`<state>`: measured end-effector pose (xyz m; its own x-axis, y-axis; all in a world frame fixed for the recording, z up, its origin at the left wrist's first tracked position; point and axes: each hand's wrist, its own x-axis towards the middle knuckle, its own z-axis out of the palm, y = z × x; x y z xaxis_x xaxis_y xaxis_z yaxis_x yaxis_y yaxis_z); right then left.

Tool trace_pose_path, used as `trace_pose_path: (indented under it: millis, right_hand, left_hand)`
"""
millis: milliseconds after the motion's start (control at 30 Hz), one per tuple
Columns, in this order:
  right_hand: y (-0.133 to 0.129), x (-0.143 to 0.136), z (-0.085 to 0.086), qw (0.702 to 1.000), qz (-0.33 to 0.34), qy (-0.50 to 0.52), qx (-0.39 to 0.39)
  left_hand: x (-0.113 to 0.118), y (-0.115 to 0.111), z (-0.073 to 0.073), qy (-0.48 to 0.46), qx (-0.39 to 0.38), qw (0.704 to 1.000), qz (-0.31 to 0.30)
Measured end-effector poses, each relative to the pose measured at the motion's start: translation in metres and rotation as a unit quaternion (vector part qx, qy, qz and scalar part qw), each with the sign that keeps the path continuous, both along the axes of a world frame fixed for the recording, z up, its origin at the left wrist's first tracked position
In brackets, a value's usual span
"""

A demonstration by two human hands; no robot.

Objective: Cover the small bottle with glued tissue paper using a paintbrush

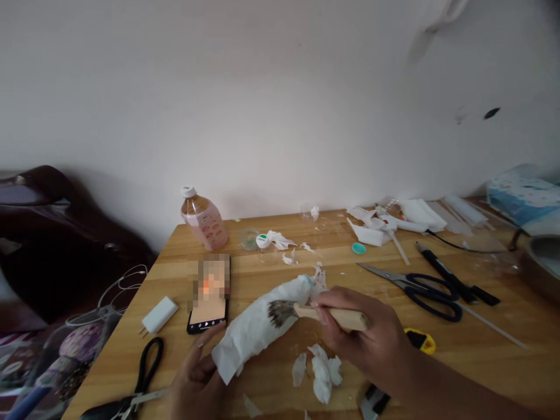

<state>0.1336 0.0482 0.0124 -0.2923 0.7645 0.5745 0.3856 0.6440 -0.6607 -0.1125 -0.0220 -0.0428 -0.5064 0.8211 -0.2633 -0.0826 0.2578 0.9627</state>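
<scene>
A long roll wrapped in white tissue paper [256, 332] lies slantwise on the table, its far end bluish and ragged. My left hand [196, 370] is at its near end, one finger stretched along its side close to the phone and the others bent against the paper; part of the grip is hidden. Closed round a pale wooden handle, my right hand [365, 326] holds a flat brush [284, 312], whose dark bristles touch the top of the wrapped roll. Crumpled tissue scraps [322, 373] lie below the right hand. A phone [210, 291] with a lit screen is left of the roll.
Dark-handled scissors [431, 291], a black pen [446, 271] and a utility knife [374, 399] lie right; another pair of scissors [142, 391] lies front left. A white charger [160, 315], a pink bottle [205, 221], a teal cap [359, 248] and torn paper [371, 230] stand about. A wall borders the back.
</scene>
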Motion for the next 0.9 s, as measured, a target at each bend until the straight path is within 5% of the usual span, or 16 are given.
trace_pose_path:
  millis: [167,400,567,733,900]
  right_hand:
    - [-0.001,0.004,0.013,0.999,-0.029,-0.002,0.018]
    - [-0.011,-0.019,0.011,0.998,0.062,0.006,-0.021]
    - [-0.001,-0.013,0.007,0.999,-0.008,-0.039,-0.001]
    - [0.006,0.007,0.024,0.997,-0.044,-0.044,-0.043]
    - [0.02,0.023,0.027,0.979,-0.124,0.091,-0.132]
  left_hand:
    - [-0.002,0.0,-0.003,0.002,-0.004,1.0,-0.007]
    - [-0.005,-0.002,-0.004,-0.007,-0.021,1.0,-0.021]
    - [-0.003,-0.002,0.001,0.032,-0.035,0.998,-0.031]
    - [-0.002,-0.002,0.004,0.057,-0.032,0.998,-0.025]
    - [0.0,-0.004,0.002,0.074,0.0,0.997,-0.023]
